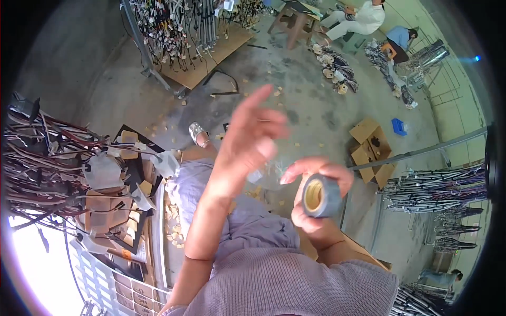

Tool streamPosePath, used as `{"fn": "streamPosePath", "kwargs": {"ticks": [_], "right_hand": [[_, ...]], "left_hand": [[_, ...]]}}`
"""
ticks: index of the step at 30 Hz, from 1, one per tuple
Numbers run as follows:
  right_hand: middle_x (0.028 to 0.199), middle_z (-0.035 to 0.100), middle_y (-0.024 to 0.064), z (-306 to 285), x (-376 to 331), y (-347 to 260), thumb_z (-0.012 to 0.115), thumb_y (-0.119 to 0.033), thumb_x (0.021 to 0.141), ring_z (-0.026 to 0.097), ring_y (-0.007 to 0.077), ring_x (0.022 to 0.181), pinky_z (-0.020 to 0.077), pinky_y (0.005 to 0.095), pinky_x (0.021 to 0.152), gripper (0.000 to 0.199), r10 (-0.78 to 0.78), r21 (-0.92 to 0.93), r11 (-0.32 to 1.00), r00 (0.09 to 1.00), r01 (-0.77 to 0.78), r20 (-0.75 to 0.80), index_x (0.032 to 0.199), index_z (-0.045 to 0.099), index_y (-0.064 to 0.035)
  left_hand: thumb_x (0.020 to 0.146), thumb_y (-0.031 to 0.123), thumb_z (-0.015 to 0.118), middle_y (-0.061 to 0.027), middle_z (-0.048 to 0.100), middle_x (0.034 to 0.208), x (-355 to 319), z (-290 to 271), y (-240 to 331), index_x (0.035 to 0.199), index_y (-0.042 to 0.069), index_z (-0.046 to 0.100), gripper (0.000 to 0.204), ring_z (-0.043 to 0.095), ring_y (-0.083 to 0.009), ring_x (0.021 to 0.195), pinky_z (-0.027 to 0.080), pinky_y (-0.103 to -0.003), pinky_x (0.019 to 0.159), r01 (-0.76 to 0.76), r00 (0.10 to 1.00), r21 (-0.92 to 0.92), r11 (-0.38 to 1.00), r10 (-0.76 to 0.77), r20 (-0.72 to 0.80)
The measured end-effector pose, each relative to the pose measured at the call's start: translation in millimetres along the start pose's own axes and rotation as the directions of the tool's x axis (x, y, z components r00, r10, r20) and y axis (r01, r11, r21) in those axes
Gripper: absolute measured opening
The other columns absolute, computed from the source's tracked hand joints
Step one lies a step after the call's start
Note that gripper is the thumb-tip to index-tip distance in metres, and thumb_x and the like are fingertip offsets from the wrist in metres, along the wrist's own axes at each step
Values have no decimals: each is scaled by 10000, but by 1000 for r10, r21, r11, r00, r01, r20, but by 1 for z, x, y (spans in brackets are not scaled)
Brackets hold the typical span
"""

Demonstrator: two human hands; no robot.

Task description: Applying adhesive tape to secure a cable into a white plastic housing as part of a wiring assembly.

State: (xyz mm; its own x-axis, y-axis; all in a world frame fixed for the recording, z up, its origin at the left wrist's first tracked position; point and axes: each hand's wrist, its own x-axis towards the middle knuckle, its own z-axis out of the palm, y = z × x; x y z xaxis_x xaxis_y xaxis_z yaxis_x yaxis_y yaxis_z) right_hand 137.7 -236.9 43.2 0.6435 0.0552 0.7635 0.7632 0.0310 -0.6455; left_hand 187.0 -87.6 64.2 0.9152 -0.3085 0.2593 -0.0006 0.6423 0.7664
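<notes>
Above floor (303,118) — left hand (246,136), fingers spread; right hand (341,179) gripping tape roll (331,197) — carton (365,128) edge apart, room between.

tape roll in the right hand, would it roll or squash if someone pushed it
The tape roll would probably roll if stood on edge, given its round outline. It likely resists squashing, as the tape looks thickly wound. It seems fairly light, since the right hand alone holds it up.

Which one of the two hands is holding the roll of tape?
The right hand: its fingers curl around the dark roll of tape. The left hand, blurred with fingers extended, shows nothing in its grasp.
</notes>
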Motion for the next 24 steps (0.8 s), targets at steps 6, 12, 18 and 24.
{"fn": "streamPosePath", "kwargs": {"ticks": [6,12,18,24], "right_hand": [[1057,531,173,-15,24,-21,710,-262,697,541,157,760,458,286,680,627,61,-27,998,996,-62,-58,1182,398,-15],[784,520,41,9,49,-42,742,-405,682,455,87,652,352,218,594,1170,391,-87,915,919,-394,-43,1502,9,-5],[764,528,45,10,37,-44,724,-366,674,471,99,650,376,221,593,1210,333,-56,941,942,-335,-45,1498,-92,-21],[762,530,43,8,31,-40,715,-362,683,480,100,647,390,225,599,1200,312,-79,946,950,-313,-28,1496,-97,-18]], "left_hand": [[562,128,829,-2,400,881,-34,13,39,1429,68,325,1006,385,-94,743,350,-243,639,-176,962,808,563,272,19],[691,-128,627,57,341,539,-56,37,35,1516,77,19,1045,317,-38,481,261,-189,486,-23,933,708,706,270,-238],[724,-136,571,68,347,537,-63,31,41,1509,71,-73,1036,323,-24,487,275,-163,507,2,912,659,752,269,-309],[734,-126,578,67,358,540,-68,28,40,1509,75,-75,1034,320,-22,479,273,-161,499,-18,901,661,750,299,-315]]}}
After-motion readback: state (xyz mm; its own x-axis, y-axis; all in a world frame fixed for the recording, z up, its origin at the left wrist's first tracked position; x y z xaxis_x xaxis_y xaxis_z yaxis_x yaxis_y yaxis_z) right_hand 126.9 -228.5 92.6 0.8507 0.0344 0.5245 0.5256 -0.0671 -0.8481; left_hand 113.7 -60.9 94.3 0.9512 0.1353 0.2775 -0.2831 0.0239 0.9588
